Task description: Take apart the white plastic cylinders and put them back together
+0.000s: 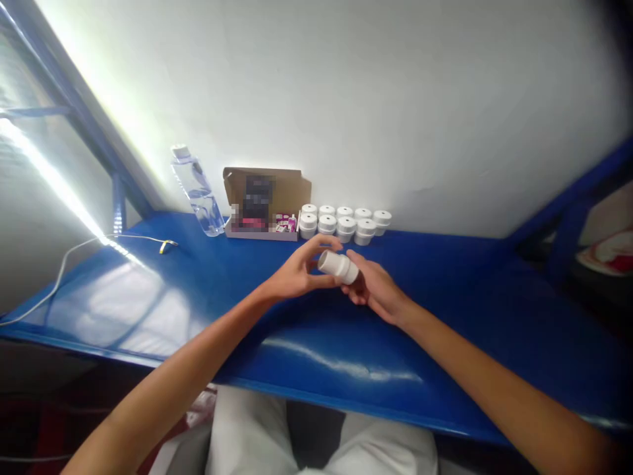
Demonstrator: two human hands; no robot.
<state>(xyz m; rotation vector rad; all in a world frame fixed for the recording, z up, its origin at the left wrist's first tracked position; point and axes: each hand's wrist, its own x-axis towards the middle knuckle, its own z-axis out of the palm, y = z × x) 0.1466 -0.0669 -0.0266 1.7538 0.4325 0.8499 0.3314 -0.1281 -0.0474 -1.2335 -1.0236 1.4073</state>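
Observation:
A white plastic cylindrical part [336, 265] with a raised collar is tilted in the air above the blue table. Its open, tube-like end points up and to the left. My right hand [372, 284] is closed around the collared end, with the thumb on top and the fingers beneath. My left hand [301, 269] curls around the other end, its thumb along the lower side and its index finger arched above. The left fingers behind the part are partly hidden. Behind my hands, several similar white parts [345, 228] stand upright in two rows.
A raised-lid cardboard box [291, 185] with small pink and white packets sits by the wall. Left of it, a clear water bottle [198, 191] stands. A white cable [64, 264] crosses the left of the blue table [237, 270]. Blue frame bars rise on both sides.

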